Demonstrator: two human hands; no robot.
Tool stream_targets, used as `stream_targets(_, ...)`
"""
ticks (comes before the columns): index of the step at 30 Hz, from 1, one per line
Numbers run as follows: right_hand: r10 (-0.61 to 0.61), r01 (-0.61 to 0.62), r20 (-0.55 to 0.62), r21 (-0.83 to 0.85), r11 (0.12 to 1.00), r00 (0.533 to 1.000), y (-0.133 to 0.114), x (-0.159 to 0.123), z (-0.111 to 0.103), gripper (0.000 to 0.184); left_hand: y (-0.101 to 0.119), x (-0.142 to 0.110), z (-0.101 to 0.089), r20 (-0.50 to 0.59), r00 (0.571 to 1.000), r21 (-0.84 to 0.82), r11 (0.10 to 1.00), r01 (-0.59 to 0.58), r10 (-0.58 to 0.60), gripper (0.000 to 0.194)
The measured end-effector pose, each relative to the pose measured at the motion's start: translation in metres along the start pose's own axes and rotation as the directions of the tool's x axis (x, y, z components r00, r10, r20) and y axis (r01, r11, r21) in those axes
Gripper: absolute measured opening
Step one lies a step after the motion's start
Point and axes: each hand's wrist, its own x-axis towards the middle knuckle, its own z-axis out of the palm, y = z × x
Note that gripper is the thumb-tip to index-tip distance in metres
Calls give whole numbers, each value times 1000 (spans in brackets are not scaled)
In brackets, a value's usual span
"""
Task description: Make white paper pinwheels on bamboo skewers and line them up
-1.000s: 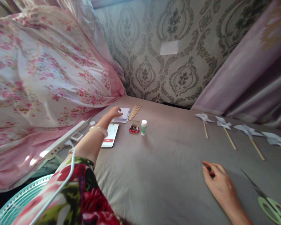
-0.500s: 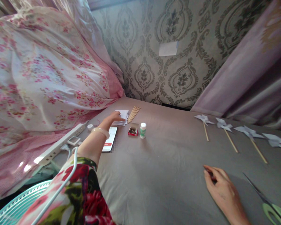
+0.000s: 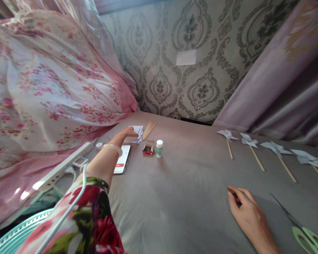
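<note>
My left hand (image 3: 127, 133) reaches over a stack of white paper squares (image 3: 137, 131), its thumb and fingers apart. Whether the fingertips touch the top sheet I cannot tell. A bundle of thin wooden sticks (image 3: 149, 129) lies right beside the stack. Below my left wrist is a phone (image 3: 124, 158) with a lit screen, partly covered by the arm. My right hand (image 3: 247, 211) rests on the grey sheet with fingers curled and thumb tip near the index finger; nothing shows in it. Scissors (image 3: 298, 225) with green handles lie to its right.
A small red box (image 3: 148, 150) of tiny metal pieces stands by a white-capped bottle (image 3: 159, 149). Several paper pinwheels (image 3: 250, 140) on sticks lie in a row at right. At left are a power strip (image 3: 63, 165), a white cable (image 3: 78, 201) and a turquoise basket (image 3: 23, 233).
The view has shifted slightly, so everything appears a little further left. My left hand stays over the paper stack, and my right hand keeps its place on the sheet.
</note>
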Motion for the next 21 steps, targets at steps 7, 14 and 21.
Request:
stream_targets(7,-14,15,-15,18,1000,1000,0,1,1,36,0,-6,3,-124,992,-133,991,3,-19,13)
stream_targets(14,7,-6,-15,46,999,1000,-5,2,-1,35,5,-33,0,-436,885,-341,940,5,-163,31)
stream_targets(21,12,-11,-15,105,994,1000,-5,4,0,34,48,-67,-40,-713,611,-543,822,-170,-344,39)
